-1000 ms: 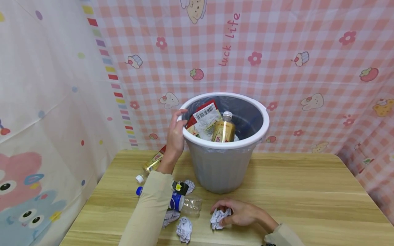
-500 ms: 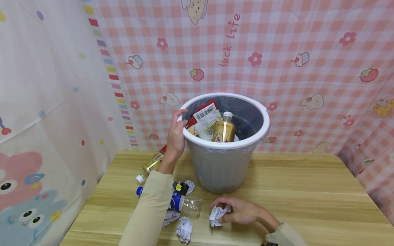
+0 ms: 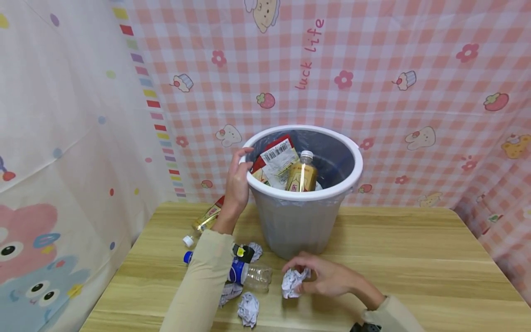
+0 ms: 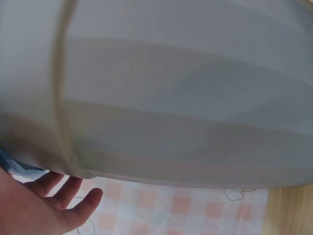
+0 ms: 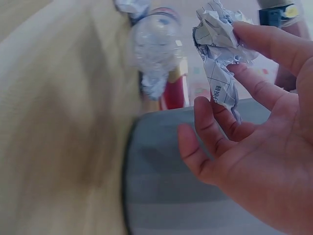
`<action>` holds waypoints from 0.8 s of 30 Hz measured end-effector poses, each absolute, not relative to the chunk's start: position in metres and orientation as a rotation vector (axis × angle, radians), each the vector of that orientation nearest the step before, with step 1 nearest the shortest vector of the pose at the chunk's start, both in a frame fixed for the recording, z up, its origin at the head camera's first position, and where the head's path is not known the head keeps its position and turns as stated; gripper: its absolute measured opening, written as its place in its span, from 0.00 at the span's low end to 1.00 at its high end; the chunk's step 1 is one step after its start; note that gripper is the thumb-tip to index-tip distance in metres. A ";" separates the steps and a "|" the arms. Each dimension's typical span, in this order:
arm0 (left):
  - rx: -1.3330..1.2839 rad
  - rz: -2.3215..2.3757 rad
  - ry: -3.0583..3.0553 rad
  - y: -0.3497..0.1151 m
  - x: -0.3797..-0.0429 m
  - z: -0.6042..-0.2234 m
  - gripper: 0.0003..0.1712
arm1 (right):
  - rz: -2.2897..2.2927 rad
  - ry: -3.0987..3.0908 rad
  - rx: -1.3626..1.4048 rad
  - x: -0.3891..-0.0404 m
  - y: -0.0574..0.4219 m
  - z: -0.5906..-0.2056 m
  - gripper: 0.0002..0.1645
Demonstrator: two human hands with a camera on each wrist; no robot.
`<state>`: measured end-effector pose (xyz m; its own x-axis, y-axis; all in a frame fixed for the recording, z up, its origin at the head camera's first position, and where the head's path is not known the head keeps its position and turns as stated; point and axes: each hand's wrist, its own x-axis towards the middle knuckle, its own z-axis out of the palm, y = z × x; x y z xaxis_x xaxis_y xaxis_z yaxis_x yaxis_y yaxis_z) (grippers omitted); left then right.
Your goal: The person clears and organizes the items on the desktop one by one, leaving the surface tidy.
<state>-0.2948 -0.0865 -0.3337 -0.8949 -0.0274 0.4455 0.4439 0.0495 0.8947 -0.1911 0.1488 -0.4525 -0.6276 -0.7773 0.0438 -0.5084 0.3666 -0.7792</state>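
Pink gingham cloth (image 3: 373,50) backs our wooden table (image 3: 415,258); our half-curled right hand (image 3: 329,278) pinches a crumpled paper ball (image 3: 292,283), the lined wastebasket (image 3: 296,226) at its twelve o'clock, while our left hand (image 3: 237,184) grips the rim (image 3: 304,196) at nine.

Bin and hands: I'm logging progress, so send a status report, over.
Left hand gripping bin. Right hand pinching paper ball, outside bin. In the way: bin's rim, higher than the ball.

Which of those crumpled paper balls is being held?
The paper ball pinched in the right hand, in front of the bin. The other balls on the table lie to its left, by the blue-labelled bottle.
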 end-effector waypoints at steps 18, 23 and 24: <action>-0.417 -1.900 -2.015 -0.087 -0.296 -0.334 0.25 | -1.164 2.330 -1.205 -0.186 0.150 -0.416 0.26; -0.416 -1.904 -2.018 -0.087 -0.295 -0.334 0.25 | -1.171 2.332 -1.193 -0.185 0.151 -0.411 0.26; -0.414 -1.905 -2.018 -0.086 -0.295 -0.334 0.25 | -1.173 2.332 -1.193 -0.185 0.151 -0.410 0.26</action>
<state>-0.2945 -0.0864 -0.3339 -0.9017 -0.0176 0.4321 0.4304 0.0616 0.9006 -0.1853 0.1508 -0.4105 -0.6238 -0.7730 0.1156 -0.5536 0.3325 -0.7635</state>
